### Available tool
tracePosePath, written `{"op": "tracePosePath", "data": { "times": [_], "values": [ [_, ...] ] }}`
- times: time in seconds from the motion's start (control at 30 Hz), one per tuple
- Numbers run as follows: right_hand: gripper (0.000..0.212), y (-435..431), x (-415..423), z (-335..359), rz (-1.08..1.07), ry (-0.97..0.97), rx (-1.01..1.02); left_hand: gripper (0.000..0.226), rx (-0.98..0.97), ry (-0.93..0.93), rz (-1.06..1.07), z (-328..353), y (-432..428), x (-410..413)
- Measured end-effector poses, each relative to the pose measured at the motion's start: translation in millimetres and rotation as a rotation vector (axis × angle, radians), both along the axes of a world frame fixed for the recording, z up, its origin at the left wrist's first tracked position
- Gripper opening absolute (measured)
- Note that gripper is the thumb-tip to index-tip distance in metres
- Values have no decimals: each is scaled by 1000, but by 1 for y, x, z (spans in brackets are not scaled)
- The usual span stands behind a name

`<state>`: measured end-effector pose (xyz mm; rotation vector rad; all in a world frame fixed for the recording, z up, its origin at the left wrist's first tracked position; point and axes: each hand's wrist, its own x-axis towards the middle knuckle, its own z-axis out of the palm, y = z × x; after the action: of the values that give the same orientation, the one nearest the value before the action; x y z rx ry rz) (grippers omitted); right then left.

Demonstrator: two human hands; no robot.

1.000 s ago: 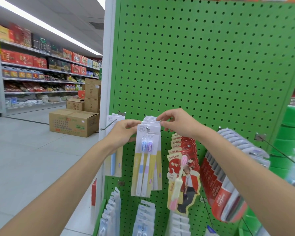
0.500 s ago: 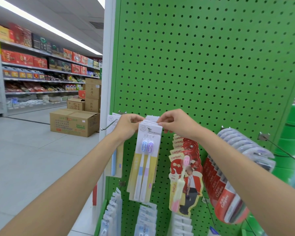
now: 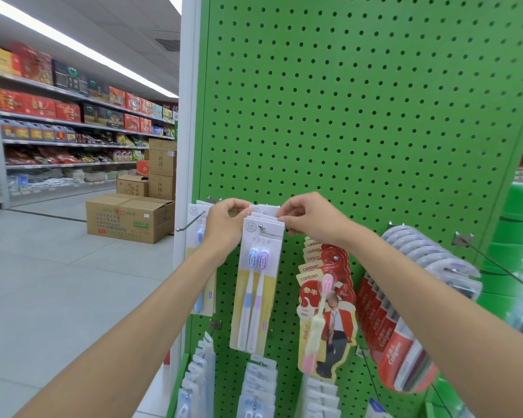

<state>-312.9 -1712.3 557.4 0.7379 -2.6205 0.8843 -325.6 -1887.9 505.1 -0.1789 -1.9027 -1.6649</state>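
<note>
- The left grip (image 3: 224, 226), a bare hand, sat just left of the frame's centre. Its thumb and fingers were curled in a pinch on the upper left edge of the two-brush toothbrush packs (image 3: 255, 285).
- The right grip (image 3: 311, 220), also a bare hand, was just right of centre. Its fingertips were closed on the upper right corner of the same bunch of packs.
- The packs hung as a stack on a metal hook (image 3: 261, 227) in the middle of the frame, between the two grips. The front card showed a blue brush and a purple brush side by side, heads up.
- Each grip seemed to hold the back cards of the stack rather than the front one, though the fingers hid exactly which.
- The hook stuck out of a green pegboard (image 3: 360, 116) that filled the upper right of the frame.
- A single-brush pack (image 3: 200, 267) hung just left of the stack, partly behind the left wrist, with a bare hook (image 3: 191, 222) pointing out beside it.
- To the right of the stack hung red canban packs (image 3: 323, 312) with a pink brush in front, and further right a fan of Colgate packs (image 3: 396, 339).
- More pale packs (image 3: 257, 387) hung in rows along the bottom of the frame.
- At left centre a cardboard box (image 3: 127, 218) stood on the floor, with stocked shelves (image 3: 58, 131) behind it in the upper left.
</note>
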Motion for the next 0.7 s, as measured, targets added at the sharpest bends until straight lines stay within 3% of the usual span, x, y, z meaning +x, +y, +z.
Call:
{"op": "tracePosePath", "data": {
  "times": [0.33, 0.7],
  "values": [
    [9, 0, 0, -3, -22, 10, 0, 5, 4, 22, 159, -22, -11, 14],
    [13, -4, 10, -1, -90, 75, 13, 9, -114, 35, 319, -32, -21, 50]
  ]
}}
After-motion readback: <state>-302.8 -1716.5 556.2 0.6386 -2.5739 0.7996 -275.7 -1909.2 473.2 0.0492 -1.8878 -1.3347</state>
